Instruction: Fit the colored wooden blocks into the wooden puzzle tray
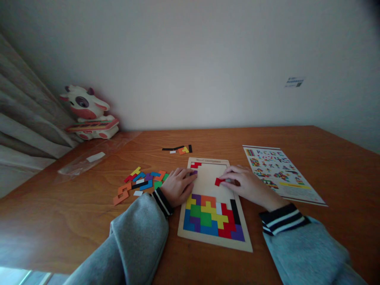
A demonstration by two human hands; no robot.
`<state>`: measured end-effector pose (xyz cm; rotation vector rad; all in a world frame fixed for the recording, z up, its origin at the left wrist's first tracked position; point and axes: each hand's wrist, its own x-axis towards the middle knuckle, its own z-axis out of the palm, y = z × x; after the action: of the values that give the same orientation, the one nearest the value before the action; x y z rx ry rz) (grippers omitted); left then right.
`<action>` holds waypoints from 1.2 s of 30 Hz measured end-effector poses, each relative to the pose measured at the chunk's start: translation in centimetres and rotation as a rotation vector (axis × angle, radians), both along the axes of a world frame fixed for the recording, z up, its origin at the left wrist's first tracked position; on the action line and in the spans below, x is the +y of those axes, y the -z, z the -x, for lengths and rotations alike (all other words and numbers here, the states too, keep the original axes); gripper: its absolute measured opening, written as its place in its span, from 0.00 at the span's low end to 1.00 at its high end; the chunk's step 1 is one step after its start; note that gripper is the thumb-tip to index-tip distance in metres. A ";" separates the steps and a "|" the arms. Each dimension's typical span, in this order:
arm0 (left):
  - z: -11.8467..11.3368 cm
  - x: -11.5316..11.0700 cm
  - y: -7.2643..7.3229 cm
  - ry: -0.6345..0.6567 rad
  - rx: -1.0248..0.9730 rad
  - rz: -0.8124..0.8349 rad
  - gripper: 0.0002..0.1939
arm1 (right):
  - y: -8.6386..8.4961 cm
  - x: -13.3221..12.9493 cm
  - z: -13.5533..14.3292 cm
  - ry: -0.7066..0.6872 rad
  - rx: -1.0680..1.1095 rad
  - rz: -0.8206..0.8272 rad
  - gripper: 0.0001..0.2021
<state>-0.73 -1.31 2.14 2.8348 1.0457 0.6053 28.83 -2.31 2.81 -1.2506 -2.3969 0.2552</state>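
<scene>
A light wooden puzzle board [215, 242] lies on the table before me. Its near half is filled with coloured block pieces, such as a green piece [206, 219] and a black piece [235, 211]. My right hand [242, 182] pinches a red puzzle piece [219, 181] between thumb and fingers over the board's bare middle. My left hand [179, 185] rests across the left rim with its fingers stretched out. Its fingertips are at a small purple piece [195, 172], partly hidden by them. Another red piece [196, 165] sits in the far left corner of the board.
Loose coloured pieces [145, 182] lie left of the board, partly behind my left hand. A few more pieces [181, 150] lie beyond it. To the right is a printed pattern sheet [280, 170]. A clear plastic bag [86, 164] and a cow-shaped toy keyboard [92, 126] are at the left.
</scene>
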 end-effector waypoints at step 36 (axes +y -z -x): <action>0.0 0.0 -0.1 0.000 -0.001 0.017 0.19 | -0.6 -0.8 0.7 -0.036 0.089 0.181 0.11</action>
<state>-0.70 -1.32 2.21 2.8198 1.0463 0.5951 28.10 -3.12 3.40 -1.2459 -2.3645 0.5376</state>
